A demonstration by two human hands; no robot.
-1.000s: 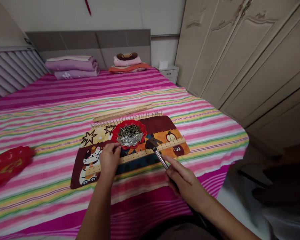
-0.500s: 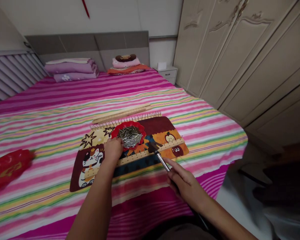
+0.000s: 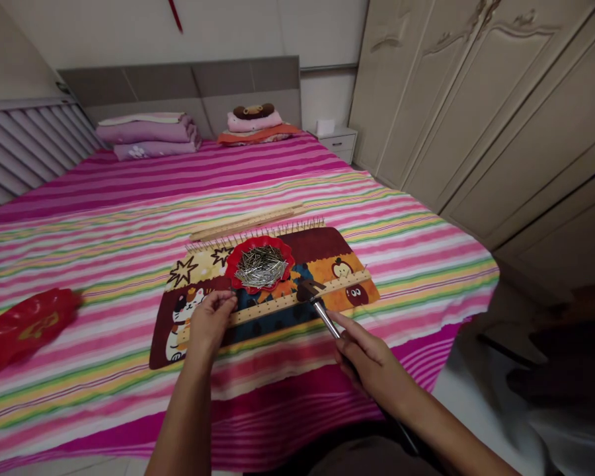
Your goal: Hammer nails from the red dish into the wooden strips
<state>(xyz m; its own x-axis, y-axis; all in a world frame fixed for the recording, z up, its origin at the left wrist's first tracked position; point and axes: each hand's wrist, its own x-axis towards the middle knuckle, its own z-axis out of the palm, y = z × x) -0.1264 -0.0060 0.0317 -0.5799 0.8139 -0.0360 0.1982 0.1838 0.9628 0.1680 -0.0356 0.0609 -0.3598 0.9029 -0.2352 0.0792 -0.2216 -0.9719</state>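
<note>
Right now, the left hand (image 3: 209,325) has its thumb and fingertips together just above the holed wooden strip (image 3: 265,309) (too small a gap to tell whether a nail is pinched there). The right hand (image 3: 369,354) is closed around the handle of the hammer (image 3: 326,318), whose dark head is to the left hand's right, at the strip; I cannot tell whether it touches. Just beyond the left hand, slightly to its right, the red bowl (image 3: 289,254) holds a heap of loose nails (image 3: 261,267). Bowl and strip lie on the patterned mat (image 3: 317,244), spread on the bed (image 3: 406,238). Farther from both hands, a nail-studded strip (image 3: 290,229) runs along the mat's far edge, with spare wood (image 3: 248,222) past it. Well left of the left hand is a red tray (image 3: 10,334).
</note>
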